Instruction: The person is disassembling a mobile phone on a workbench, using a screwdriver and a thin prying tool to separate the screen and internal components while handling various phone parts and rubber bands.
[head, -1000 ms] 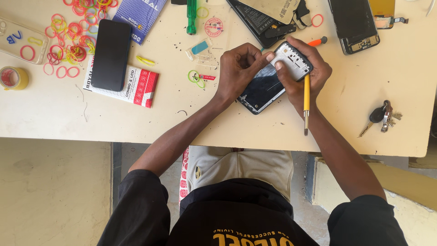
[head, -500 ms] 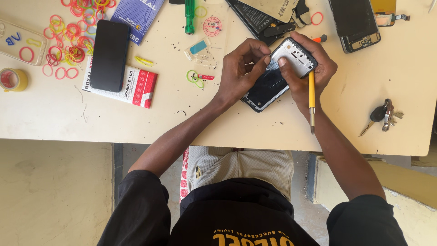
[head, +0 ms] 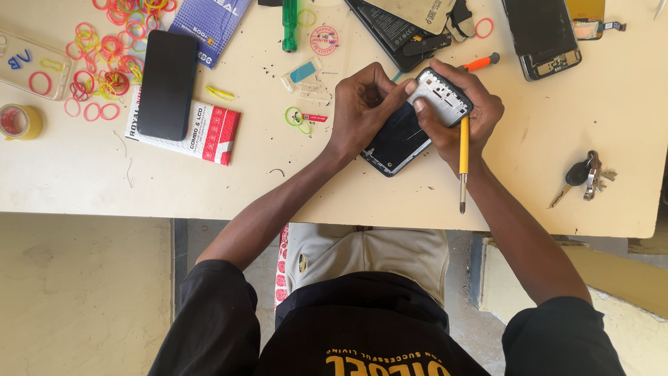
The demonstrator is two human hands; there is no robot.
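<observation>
— Both hands are on one opened phone [head: 400,136] near the middle of the cream table [head: 278,181], a little to the right. Do you see how they hold it?

— Yes. The left hand [head: 362,104] has its fingers curled down onto the phone's grey inner frame, fingertips pressed together at its far edge. The right hand [head: 459,115] is wrapped around the phone's far right corner, clamped on it, and a yellow-handled screwdriver [head: 463,163] is tucked under that hand too, its metal tip pointing toward the near edge of the table.

— Is the phone flat on the table?

— Its near dark end seems to rest on the table, while the far end is lifted in the hands; I can't be sure of the tilt from above.

— What lies around?

— Far left, a scatter of coloured rubber bands [head: 104,52] and a roll of tape [head: 19,122]. A black phone [head: 167,83] lies on a red and white box [head: 202,129]. A green tool [head: 289,24] sits at the far edge, a small orange-handled screwdriver [head: 481,63] just beyond the right hand, and other stripped phone bodies [head: 543,35] far right. A bunch of keys [head: 588,174] lies well apart at the right.
</observation>
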